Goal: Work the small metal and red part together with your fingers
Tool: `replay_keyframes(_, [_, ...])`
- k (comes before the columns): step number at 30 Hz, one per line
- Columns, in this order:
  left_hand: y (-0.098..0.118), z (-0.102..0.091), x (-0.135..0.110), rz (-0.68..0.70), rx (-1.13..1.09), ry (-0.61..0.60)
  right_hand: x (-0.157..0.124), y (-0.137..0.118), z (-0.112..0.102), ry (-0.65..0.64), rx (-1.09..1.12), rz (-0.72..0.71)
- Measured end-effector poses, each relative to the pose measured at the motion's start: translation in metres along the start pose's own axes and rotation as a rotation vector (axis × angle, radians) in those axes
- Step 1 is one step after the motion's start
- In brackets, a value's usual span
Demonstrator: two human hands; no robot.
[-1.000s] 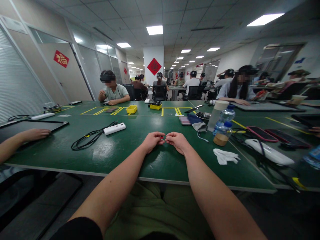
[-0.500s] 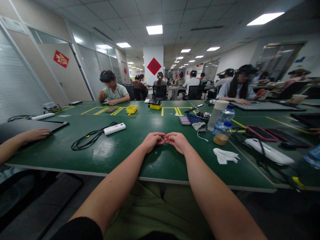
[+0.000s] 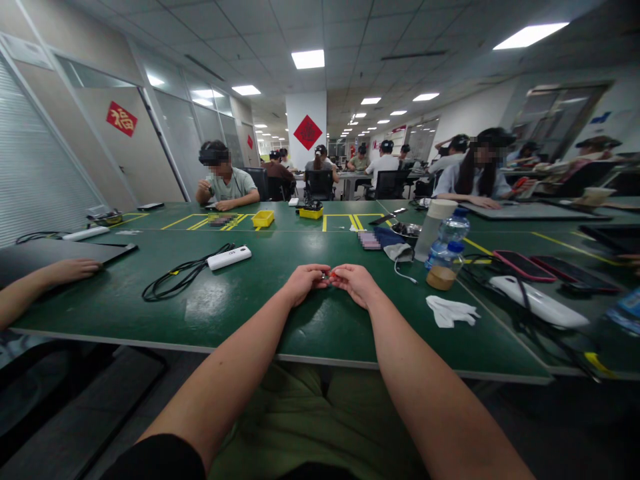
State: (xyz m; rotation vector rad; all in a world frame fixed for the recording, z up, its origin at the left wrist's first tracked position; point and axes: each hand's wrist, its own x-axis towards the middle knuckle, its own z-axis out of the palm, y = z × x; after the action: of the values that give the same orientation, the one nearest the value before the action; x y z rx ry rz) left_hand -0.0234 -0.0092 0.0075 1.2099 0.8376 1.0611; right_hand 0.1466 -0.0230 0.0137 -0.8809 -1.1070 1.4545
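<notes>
Fingertip to fingertip, my two hands meet just above the green table near its front edge. My left hand [image 3: 305, 283] is closed in a pinch on a small silvery piece [image 3: 325, 276], mostly covered by the fingers. Between the thumb and fingers of my right hand [image 3: 357, 283] is a small red-orange piece [image 3: 334, 274]. The two pieces sit very close together; whether they touch or join I cannot tell. Both are too small to name by kind.
Left of my hands lies a white power strip [image 3: 229, 258] with coiled black cable. To the right are a crumpled white tissue [image 3: 451, 312], bottles [image 3: 442, 269] and phones [image 3: 525, 266]. Yellow trays [image 3: 263, 219] stand farther back. A neighbour's hand [image 3: 80, 269] rests at far left.
My arms stay in the same place. Only the fingertips have shifted slightly, and a little more of the red-orange and silvery pieces shows between them.
</notes>
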Motion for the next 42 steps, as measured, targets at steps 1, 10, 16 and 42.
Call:
replay_keyframes(1, [-0.0001,-0.0004,0.0001,-0.001,-0.005,-0.002,0.0001,-0.0002,-0.0001,0.001,0.0,0.002])
replay_keyframes(10, [-0.0004,-0.0002,0.0003,-0.005,-0.006,-0.013,0.0021,0.0019,-0.0012,0.013,-0.011,0.002])
replay_keyframes(16, [0.0,0.0001,-0.0012,0.003,0.024,-0.004,0.0023,0.0035,-0.0011,0.012,-0.022,-0.015])
replay_keyframes(42, [0.0046,0.0045,-0.0059,0.044,0.044,-0.005,0.0007,0.0034,-0.0001,-0.014,-0.036,-0.04])
